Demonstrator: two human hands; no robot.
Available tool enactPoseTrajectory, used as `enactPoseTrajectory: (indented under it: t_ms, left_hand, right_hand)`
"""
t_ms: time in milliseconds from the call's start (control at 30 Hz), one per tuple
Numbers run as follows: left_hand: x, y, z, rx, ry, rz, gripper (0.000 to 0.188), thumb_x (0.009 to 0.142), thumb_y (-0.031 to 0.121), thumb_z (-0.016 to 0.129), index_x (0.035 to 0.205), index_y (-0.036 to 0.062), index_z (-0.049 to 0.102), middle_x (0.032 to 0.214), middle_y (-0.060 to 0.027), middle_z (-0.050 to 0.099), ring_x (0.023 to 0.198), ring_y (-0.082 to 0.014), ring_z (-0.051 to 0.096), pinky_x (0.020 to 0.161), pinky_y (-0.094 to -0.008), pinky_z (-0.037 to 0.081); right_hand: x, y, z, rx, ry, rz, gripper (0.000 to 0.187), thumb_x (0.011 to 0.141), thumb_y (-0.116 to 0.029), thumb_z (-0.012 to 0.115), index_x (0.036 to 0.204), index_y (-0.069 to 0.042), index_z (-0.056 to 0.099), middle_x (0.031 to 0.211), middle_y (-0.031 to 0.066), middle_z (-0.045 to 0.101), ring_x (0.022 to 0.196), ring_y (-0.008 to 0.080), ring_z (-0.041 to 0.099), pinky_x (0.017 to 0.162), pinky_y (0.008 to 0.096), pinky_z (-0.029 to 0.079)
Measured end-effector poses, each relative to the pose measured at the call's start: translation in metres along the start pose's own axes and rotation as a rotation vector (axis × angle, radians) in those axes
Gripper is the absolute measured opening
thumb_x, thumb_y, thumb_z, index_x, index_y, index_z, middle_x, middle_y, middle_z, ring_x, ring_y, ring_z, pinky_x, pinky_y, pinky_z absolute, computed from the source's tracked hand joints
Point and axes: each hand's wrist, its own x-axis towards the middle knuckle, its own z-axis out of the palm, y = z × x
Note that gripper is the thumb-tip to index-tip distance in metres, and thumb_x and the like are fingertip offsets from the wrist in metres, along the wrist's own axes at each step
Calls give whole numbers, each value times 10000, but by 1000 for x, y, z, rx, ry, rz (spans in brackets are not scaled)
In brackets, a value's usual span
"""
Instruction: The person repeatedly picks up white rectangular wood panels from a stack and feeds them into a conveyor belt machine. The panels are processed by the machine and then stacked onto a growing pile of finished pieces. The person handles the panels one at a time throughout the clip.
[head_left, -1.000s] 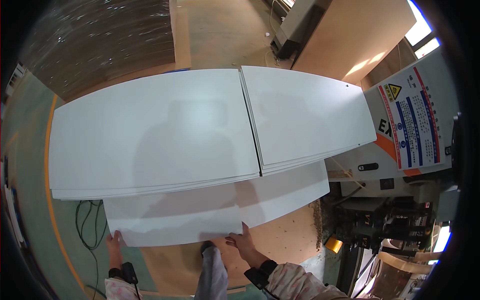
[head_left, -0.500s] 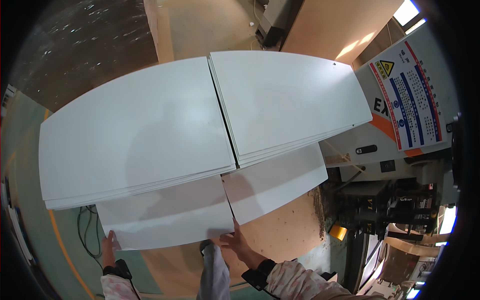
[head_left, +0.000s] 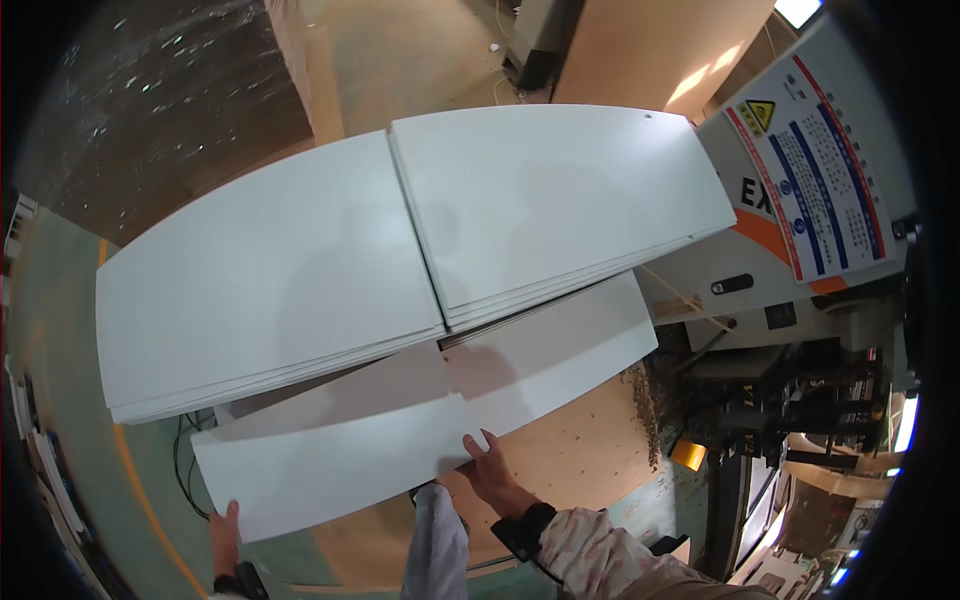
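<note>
The white flat rectangular panel [head_left: 345, 465], lying just in front of the stacked large white boards [head_left: 260, 270], has shifted nearer the person, baring a dark strip that suggests it is coming free, left hand [head_left: 226, 530] and right hand [head_left: 490, 472] part-closed on its near corners, undersides hidden.

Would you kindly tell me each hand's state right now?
Left hand: holding the near white panel by its left end.
Right hand: holding the same panel by its right end.
</note>
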Motion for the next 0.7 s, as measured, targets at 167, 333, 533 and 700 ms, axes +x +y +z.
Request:
enactPoseTrajectory:
  t_ms: [167, 333, 533, 700]
  left_hand:
    - [-111, -34, -17, -187, 45, 33, 544, 850, 304, 524, 1237, -38, 352, 1190, -137, 461, 1046, -236, 475, 892, -364, 385]
    - [-294, 82, -11, 15, 52, -262, 686, 852, 414, 498, 1259, -107, 314, 1248, -205, 420, 1094, -253, 438, 924, -334, 352]
    - [-429, 125, 17, -206, -288, -58, 568, 852, 378, 513, 1202, -57, 412, 1091, -133, 522, 962, -246, 494, 821, -367, 396]
    - [-571, 223, 127, -193, -656, 176, 553, 851, 371, 515, 1195, -52, 419, 1079, -129, 526, 954, -243, 496, 814, -363, 399]
  right_hand:
    - [-53, -59, -22, 32, -290, 1, 427, 863, -150, 521, 1239, -47, 346, 1065, 98, 532, 963, 210, 547, 812, 366, 475]
    - [-197, -134, -100, 50, -193, 18, 405, 870, -160, 516, 1235, -56, 372, 1131, 90, 520, 1008, 185, 535, 860, 342, 453]
    - [-389, -225, -250, 125, -208, -130, 451, 866, -166, 534, 1266, -49, 361, 1168, 72, 497, 1056, 190, 505, 889, 321, 433]
    - [-556, -277, -378, 274, -106, -382, 447, 851, -79, 543, 1259, -44, 364, 1159, 71, 502, 1028, 164, 512, 848, 307, 449]
